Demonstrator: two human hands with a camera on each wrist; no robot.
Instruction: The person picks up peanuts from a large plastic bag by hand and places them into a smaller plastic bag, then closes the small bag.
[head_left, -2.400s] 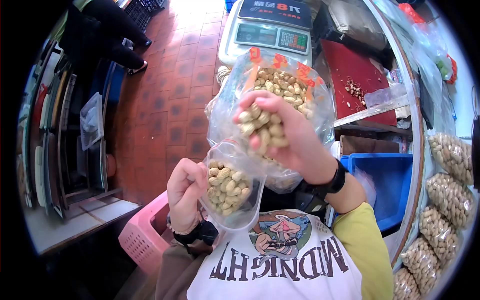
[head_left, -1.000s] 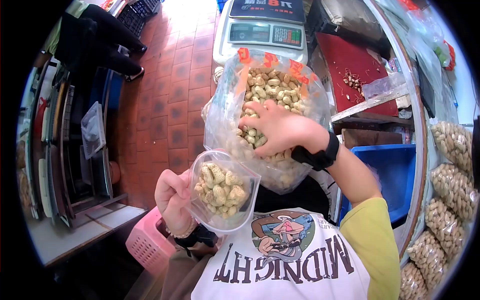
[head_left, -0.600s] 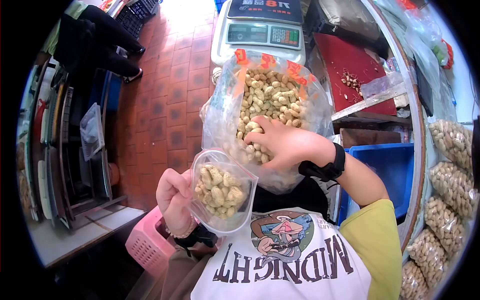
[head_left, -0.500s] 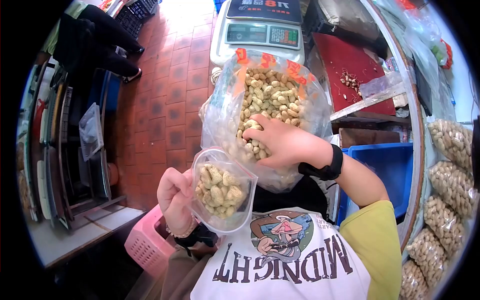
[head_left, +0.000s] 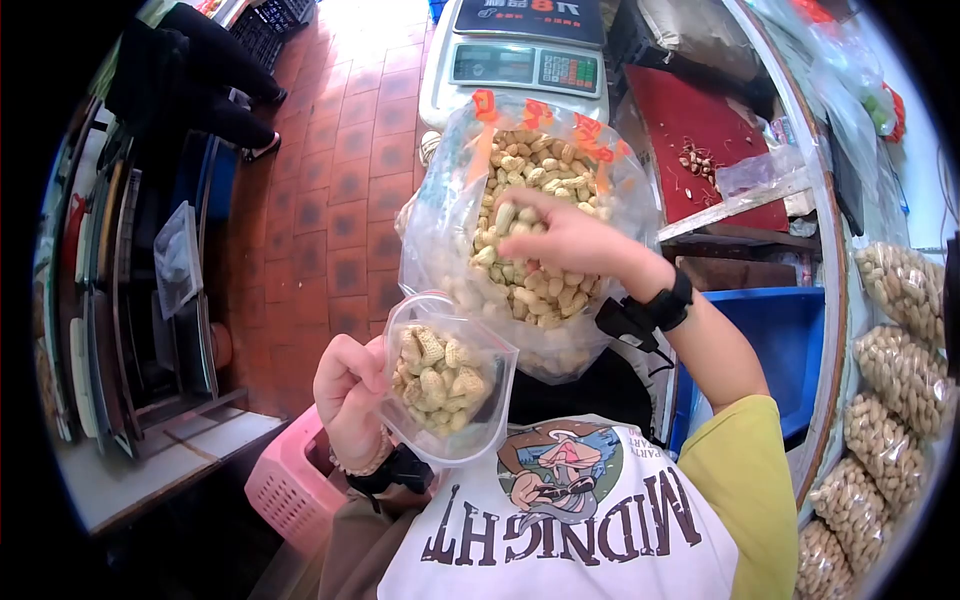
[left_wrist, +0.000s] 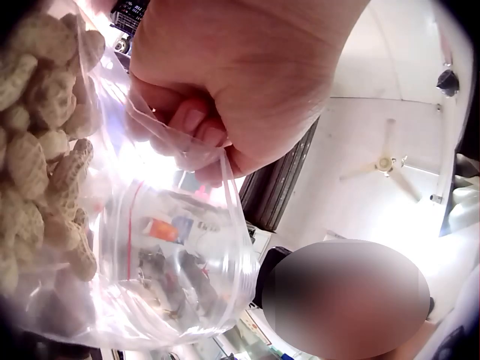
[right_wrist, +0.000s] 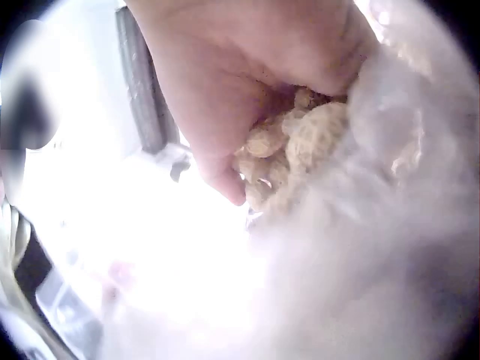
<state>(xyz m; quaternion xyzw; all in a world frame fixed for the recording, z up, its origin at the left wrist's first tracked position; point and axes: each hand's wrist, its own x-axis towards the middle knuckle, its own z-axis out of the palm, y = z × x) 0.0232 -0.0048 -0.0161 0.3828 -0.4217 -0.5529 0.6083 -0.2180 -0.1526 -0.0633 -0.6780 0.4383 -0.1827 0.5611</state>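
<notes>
Head view first: what has each hand got?

The left hand (head_left: 350,395) pinches one side of the small bag (head_left: 445,375) at its rim, thumb and curled fingers on the plastic. The bag is held in front of the chest, mouth open, partly full of peanuts. The right hand (head_left: 565,240) is inside the big bag (head_left: 440,230), its fingers curled round a scoop of peanuts (head_left: 530,285).

Does the right wrist view agree?

Yes. The fingers (right_wrist: 225,165) are cupped about several peanuts, with blurred plastic all round.

And the poses?

The left forearm is raised, fist beside the small bag's mouth. The right arm reaches forward, elbow bent, wrist dipped over the big bag's rim. That bag sits between the small bag and the scale (head_left: 520,60); I cannot tell what carries it.

What could go wrong?

Spillage, I'd judge. The scoop is loose and heaped, so peanuts could slip off between the bags and drop toward the pink basket (head_left: 285,480) or the floor (head_left: 350,200). The small bag also hangs from a single pinch. In the left wrist view its free rim sags, so the mouth might fold shut, or added weight might pull the plastic out of the pinch.
</notes>
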